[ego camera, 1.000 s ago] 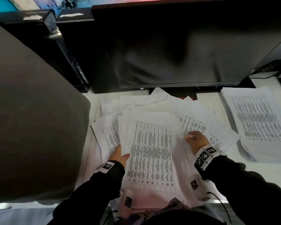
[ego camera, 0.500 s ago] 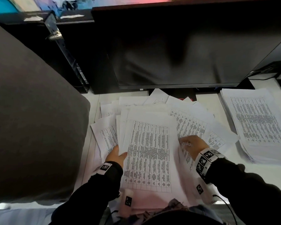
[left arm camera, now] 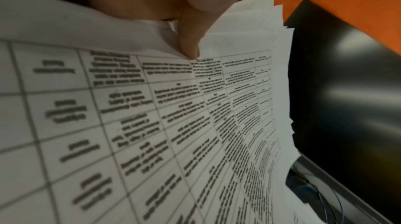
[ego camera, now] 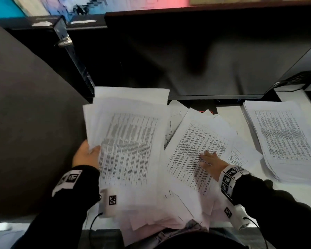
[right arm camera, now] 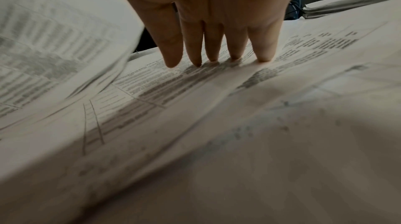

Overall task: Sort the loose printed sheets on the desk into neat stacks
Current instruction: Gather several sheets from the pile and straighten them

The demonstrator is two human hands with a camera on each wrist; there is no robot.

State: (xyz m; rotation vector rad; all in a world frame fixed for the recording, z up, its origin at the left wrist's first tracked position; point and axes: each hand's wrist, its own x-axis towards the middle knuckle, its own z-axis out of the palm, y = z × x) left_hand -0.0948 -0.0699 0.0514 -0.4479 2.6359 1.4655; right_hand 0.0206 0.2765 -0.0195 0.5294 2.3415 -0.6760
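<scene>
My left hand [ego camera: 87,155] grips the left edge of a bundle of printed sheets [ego camera: 127,141], lifted off the desk and tilted toward me. In the left wrist view the thumb [left arm camera: 190,42] pinches the fanned bundle [left arm camera: 195,124]. My right hand [ego camera: 209,161] lies flat with straight fingers on a loose printed sheet [ego camera: 192,146] in the scattered pile at centre. The right wrist view shows the fingertips [right arm camera: 263,56] pressing that sheet [right arm camera: 195,90]. A neat stack of printed sheets [ego camera: 285,139] sits at the right of the desk.
A dark monitor [ego camera: 196,56] stands right behind the papers. A dark grey partition [ego camera: 25,123] rises close on the left. More loose sheets [ego camera: 160,218] hang over the desk's front edge. Cables [ego camera: 294,87] run at the far right.
The left hand has lifted a bundle of sheets up and to the left off the pile. The right hand has flattened onto the sheet uncovered beneath.
</scene>
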